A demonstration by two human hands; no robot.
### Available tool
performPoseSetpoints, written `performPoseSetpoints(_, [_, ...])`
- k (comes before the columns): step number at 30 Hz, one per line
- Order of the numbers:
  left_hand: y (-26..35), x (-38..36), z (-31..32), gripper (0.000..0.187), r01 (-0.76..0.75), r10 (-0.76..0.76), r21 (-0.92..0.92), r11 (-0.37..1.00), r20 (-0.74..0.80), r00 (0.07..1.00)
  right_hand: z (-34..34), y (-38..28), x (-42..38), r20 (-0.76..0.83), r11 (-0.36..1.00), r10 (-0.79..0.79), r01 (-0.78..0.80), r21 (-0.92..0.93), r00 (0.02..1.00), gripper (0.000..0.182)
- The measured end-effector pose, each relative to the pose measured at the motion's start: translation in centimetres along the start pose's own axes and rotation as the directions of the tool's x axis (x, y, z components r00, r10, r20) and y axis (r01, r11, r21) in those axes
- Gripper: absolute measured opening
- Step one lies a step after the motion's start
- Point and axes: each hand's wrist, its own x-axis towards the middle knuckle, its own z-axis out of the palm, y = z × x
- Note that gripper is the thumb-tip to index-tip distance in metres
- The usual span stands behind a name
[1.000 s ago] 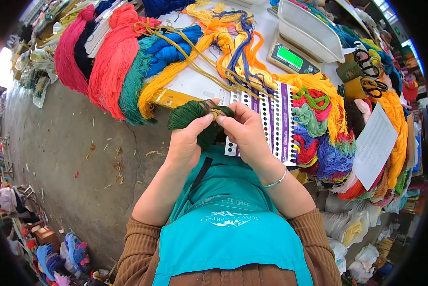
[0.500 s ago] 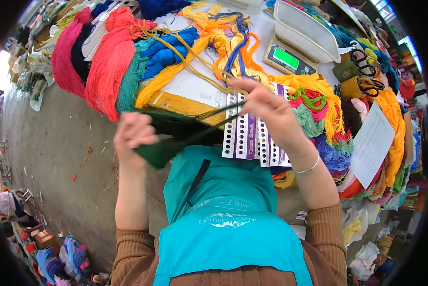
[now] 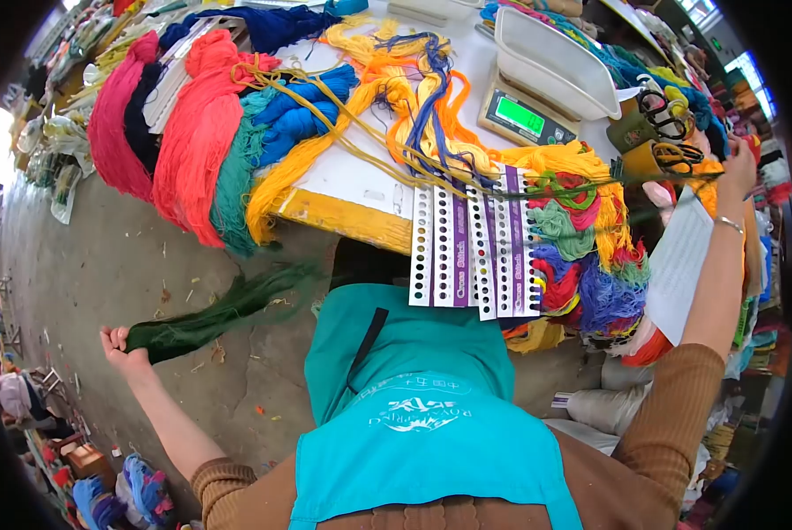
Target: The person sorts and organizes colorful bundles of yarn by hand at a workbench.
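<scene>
My left hand (image 3: 124, 346) is stretched far out to the left, low over the floor, and grips the end of a dark green yarn bundle (image 3: 219, 311). From that bundle a few thin green strands (image 3: 581, 188) run taut across the table to my right hand (image 3: 739, 164), which is raised at the far right and pinches them. The strands pass over the punched thread cards (image 3: 475, 249) that hang at the table's front edge.
The white table (image 3: 352, 168) carries heaps of red, pink, teal, blue, yellow and orange yarn (image 3: 203, 132). A scale (image 3: 537, 99) with a green display stands at the back, scissors (image 3: 678, 155) in cups beside it. A paper sheet (image 3: 678, 265) hangs right. Concrete floor (image 3: 105, 256) lies left.
My hands have moved wide apart: the left swung down and out to the left with the green bundle, the right pulled strands far to the right, drawing them taut.
</scene>
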Motion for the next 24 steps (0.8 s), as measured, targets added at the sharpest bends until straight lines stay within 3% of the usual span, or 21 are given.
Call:
performPoseSetpoints(1, [0.3,-0.1,0.1,0.016,-0.002,0.002,0.001,1.000,0.092,0.996,-0.9,-1.6,1.2,-0.063,0.967,0.225,-0.216,0.133,0.972,0.016])
performPoseSetpoints(2, [-0.3,-1.1,0.9,0.016,-0.002,0.002,0.002,1.000,0.090,0.996,-0.6,-2.4,0.9,-0.006,0.989,0.109,-0.108,0.101,0.994,0.015])
performPoseSetpoints(3, [-2.1,-3.2,2.6,0.021,0.074,-0.066,-0.019,0.997,0.281,0.957,-0.2,-3.2,0.5,0.052,0.997,-0.008,0.004,0.083,0.999,0.016])
performPoseSetpoints(4, [-4.2,-5.4,4.5,0.037,0.155,-0.127,-0.024,0.988,0.465,0.876,1.6,-5.7,-1.5,0.140,0.997,-0.046,0.036,0.073,0.989,0.016])
performPoseSetpoints(7, [-10.3,-11.0,8.9,0.070,0.365,-0.280,0.031,0.930,0.704,0.653,9.5,-16.8,-14.4,0.481,0.990,-0.050,-0.022,0.142,0.875,0.017])
performPoseSetpoints(8, [-12.2,-12.9,10.4,0.076,0.448,-0.328,0.056,0.892,0.762,0.558,11.9,-18.7,-18.8,0.544,0.959,0.028,-0.175,0.221,0.838,0.019])
performPoseSetpoints(9, [-14.0,-14.7,11.7,0.082,0.494,-0.361,0.075,0.866,0.777,0.516,13.2,-21.8,-23.0,0.624,0.992,0.047,-0.110,0.062,0.780,0.020])
performPoseSetpoints(10, [-15.8,-15.8,12.1,0.080,0.492,-0.380,0.118,0.863,0.793,0.477,14.6,-20.8,-26.1,0.751,0.926,-0.094,-0.219,0.306,0.653,0.022])
performPoseSetpoints(11, [-17.6,-16.5,12.2,0.076,0.517,-0.436,0.188,0.835,0.800,0.412,15.1,-23.1,-29.3,0.870,0.894,-0.045,-0.369,0.254,0.491,0.027])
performPoseSetpoints(12, [-19.3,-17.8,13.3,0.065,0.536,-0.488,0.265,0.801,0.809,0.329,16.0,-24.1,-32.0,0.932,0.876,-0.087,-0.419,0.240,0.353,0.030])
performPoseSetpoints(13, [-21.1,-20.1,14.9,0.059,0.485,-0.532,0.309,0.818,0.727,0.434,16.8,-24.7,-34.4,0.969,0.857,-0.133,-0.467,0.218,0.208,0.033])
performPoseSetpoints(15, [-24.3,-22.2,16.6,0.053,0.428,-0.620,0.475,0.769,0.716,0.321,18.0,-25.5,-38.1,0.993,0.792,-0.118,-0.603,0.092,-0.003,0.043])
performPoseSetpoints(17, [-26.5,-25.2,19.6,0.051,0.270,-0.673,0.616,0.740,0.669,0.315,18.8,-25.8,-40.9,0.977,0.695,-0.206,-0.711,0.108,-0.053,0.049])
performPoseSetpoints(18, [-28.0,-25.8,20.1,0.050,0.259,-0.722,0.675,0.691,0.625,0.296,18.6,-26.9,-40.4,0.974,0.747,-0.176,-0.664,0.037,-0.144,0.052])
performPoseSetpoints(19, [-28.9,-27.2,21.2,0.042,0.208,-0.720,0.695,0.688,0.619,0.314,18.7,-26.9,-40.8,0.968,0.717,-0.202,-0.696,0.045,-0.146,0.052])
performPoseSetpoints(22, [-31.6,-28.1,22.4,0.014,0.309,-0.823,0.765,0.565,0.500,0.268,19.1,-26.1,-42.5,0.968,0.642,-0.216,-0.766,0.044,-0.126,0.053])
performPoseSetpoints(24, [-33.2,-27.7,21.5,0.014,0.398,-0.808,0.703,0.589,0.504,0.305,19.0,-25.6,-42.6,0.980,0.634,-0.162,-0.773,0.010,-0.120,0.051])
